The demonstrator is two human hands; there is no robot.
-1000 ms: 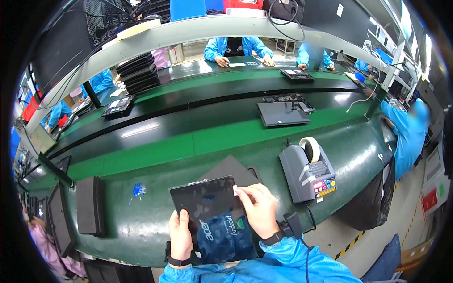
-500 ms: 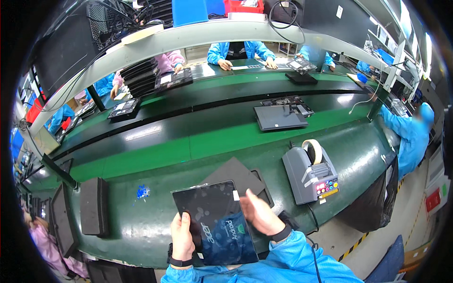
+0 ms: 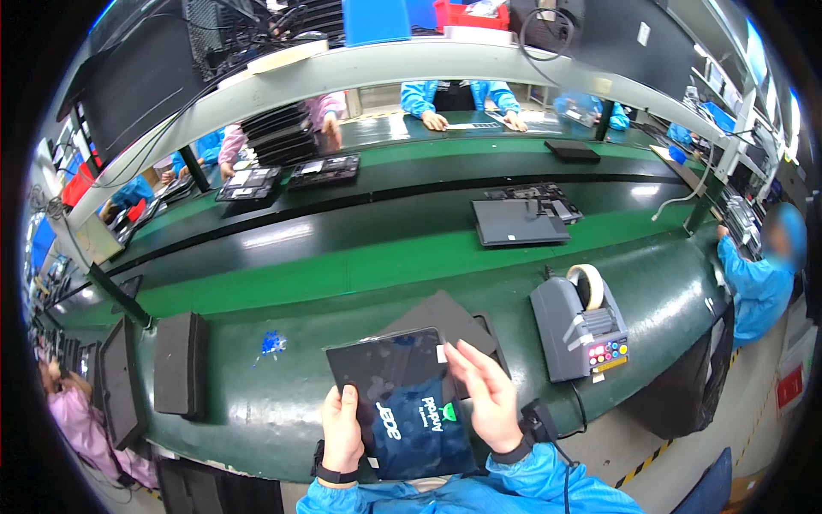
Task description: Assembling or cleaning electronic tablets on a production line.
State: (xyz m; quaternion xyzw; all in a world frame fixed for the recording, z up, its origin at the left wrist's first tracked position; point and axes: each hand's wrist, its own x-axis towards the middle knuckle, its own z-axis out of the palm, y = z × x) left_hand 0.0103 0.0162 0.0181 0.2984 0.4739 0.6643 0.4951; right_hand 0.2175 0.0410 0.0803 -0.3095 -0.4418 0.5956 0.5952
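Note:
A tablet [image 3: 402, 403] with a dark, glossy screen is held tilted in front of me. Its screen is lit with a logo, and small white tabs stick out at its right and lower left edges. My left hand [image 3: 342, 435] grips its left edge, thumb on the front. At the upper right corner, beside a white tab, my right hand [image 3: 486, 396] has its fingers stretched out; whether they touch the tablet I cannot tell. Behind the tablet, a dark grey foam sheet [image 3: 447, 313] lies on a black tray, partly hidden. Both wrists wear black bands.
A grey tape dispenser [image 3: 565, 330] stands right on the green bench. Foam blocks [image 3: 180, 364] are at left, near small blue scraps [image 3: 272, 343]. On the conveyor sit a dark panel [image 3: 518, 224] and opened laptop bases [image 3: 325, 171]. Co-workers [image 3: 758, 278] surround the line.
My right hand has drawn closer to the tablet's upper right edge, fingers pointing up. The view has shifted slightly. On the far line, a laptop base has left the black pad at right.

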